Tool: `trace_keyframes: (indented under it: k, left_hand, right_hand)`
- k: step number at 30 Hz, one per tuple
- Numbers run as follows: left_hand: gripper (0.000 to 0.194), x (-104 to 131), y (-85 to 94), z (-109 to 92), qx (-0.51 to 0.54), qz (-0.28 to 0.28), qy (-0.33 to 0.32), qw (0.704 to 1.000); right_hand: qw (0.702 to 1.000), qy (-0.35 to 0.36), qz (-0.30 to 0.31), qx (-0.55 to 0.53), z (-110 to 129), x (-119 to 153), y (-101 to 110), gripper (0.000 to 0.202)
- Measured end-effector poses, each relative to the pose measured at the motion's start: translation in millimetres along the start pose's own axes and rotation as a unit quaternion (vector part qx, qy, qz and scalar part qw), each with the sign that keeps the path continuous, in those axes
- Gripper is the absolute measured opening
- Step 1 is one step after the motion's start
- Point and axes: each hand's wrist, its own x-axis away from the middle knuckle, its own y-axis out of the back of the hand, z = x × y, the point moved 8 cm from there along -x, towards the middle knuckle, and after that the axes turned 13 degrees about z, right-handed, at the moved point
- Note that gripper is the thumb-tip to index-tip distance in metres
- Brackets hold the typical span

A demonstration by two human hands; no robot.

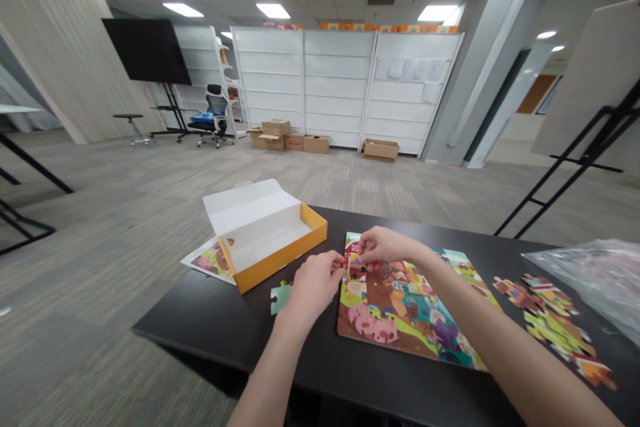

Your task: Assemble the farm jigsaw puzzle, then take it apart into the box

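A colourful, partly assembled jigsaw puzzle [385, 307] lies on the black table [220, 323]. Near its upper left corner, my left hand [320, 275] and my right hand [383, 246] pinch a small puzzle piece [355, 267] between them, its left side in my left fingertips and its right side in my right. My right forearm crosses over the puzzle. A pale green loose piece [280, 297] rests on the table beside my left wrist, partly hidden by it.
An open yellow box [283, 256] with a white inside stands at the left on a printed picture sheet [207, 260]. Several loose pieces [555, 320] lie at the right beside a clear plastic bag [595, 277].
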Motion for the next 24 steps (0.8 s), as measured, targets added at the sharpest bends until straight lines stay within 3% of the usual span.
trace_keyframes:
  k: [10,19,24]
  left_hand:
    - [0.015,5,-0.4,-16,-0.096,0.026,0.005,0.995]
    - [0.016,7,-7.0,-28,-0.179,0.004,-0.018,0.984]
    - [0.016,7,-8.0,-30,-0.19,0.005,-0.022,0.981]
  right_hand:
    - [0.986,-0.02,-0.022,0.161,5,1,3,0.014]
    - [0.971,-0.041,-0.059,0.227,11,5,4,0.009]
    - [0.972,-0.003,-0.037,0.23,17,8,2,0.014]
